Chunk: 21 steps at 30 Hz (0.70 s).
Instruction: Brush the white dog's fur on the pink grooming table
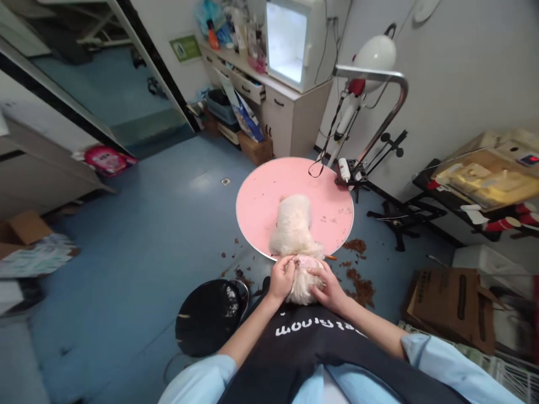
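Note:
A small white dog (295, 219) is on the round pink table (269, 185), its body pointing away from me and its head at the near rim, close to my apron. My left hand (282, 278) pinches the left side of the head, thumb and fingers together. On the other side, my right hand (330, 287) curls its fingers into the fur. A pinkish patch shows between both hands; whether it is ear or bare skin I cannot tell. Just beyond my right hand, a thin orange object (331, 257) sticks out at the table's rim.
A black round stool (208, 317) stands at my left. Brown hair clippings (360, 286) litter the floor around the table. A metal arm (396, 106) and white dryer (374, 56) rise behind it. To the right are a tool cart (475, 179) and cardboard box (452, 308).

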Each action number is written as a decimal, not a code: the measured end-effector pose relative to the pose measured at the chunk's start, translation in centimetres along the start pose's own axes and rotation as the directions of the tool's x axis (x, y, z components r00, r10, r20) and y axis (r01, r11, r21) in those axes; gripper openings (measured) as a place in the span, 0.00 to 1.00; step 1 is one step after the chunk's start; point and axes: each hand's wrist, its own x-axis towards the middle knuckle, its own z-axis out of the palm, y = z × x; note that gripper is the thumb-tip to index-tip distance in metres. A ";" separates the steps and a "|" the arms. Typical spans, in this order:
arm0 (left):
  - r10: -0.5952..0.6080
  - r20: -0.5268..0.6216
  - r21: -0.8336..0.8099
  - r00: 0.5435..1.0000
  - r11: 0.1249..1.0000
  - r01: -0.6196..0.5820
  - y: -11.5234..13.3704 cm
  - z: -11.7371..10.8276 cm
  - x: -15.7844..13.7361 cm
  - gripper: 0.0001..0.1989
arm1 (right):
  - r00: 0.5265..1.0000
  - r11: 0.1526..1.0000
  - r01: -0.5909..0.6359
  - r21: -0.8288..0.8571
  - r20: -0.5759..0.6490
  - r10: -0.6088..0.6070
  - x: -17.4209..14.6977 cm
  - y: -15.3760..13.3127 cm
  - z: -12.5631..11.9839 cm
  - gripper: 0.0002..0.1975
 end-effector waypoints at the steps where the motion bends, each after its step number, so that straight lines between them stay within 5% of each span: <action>1: 0.012 0.000 -0.004 1.000 1.000 -0.012 -0.2 -0.1 0.2 0.16 | 0.999 0.999 -0.042 0.031 -0.033 0.043 0.6 0.0 0.0 0.19; 6: 0.016 -0.109 -0.013 0.994 1.000 -0.017 -0.2 1.7 1.3 0.15 | 0.951 0.945 -0.294 0.145 -0.059 0.305 5.1 1.6 -2.5 0.23; 10: -0.032 -0.284 0.024 0.958 0.999 0.041 1.0 5.0 0.4 0.11 | 0.964 0.987 -0.157 0.041 0.223 0.144 8.8 3.8 -6.4 0.23; 15: -0.116 -0.535 0.018 0.837 0.989 0.148 -0.2 6.1 -4.2 0.10 | 0.892 0.987 0.002 -0.164 0.447 0.072 15.5 5.4 -9.4 0.23; 18: -0.327 -0.656 -0.072 0.680 0.924 0.375 -3.2 5.5 -12.0 0.11 | 0.893 0.953 -0.002 -0.303 0.429 0.138 17.7 5.0 -8.7 0.22; 21: -0.618 -0.699 -0.286 0.361 0.703 0.651 -6.5 5.9 -22.0 0.08 | 0.860 0.971 0.099 -0.220 0.509 0.027 17.4 4.4 -8.0 0.19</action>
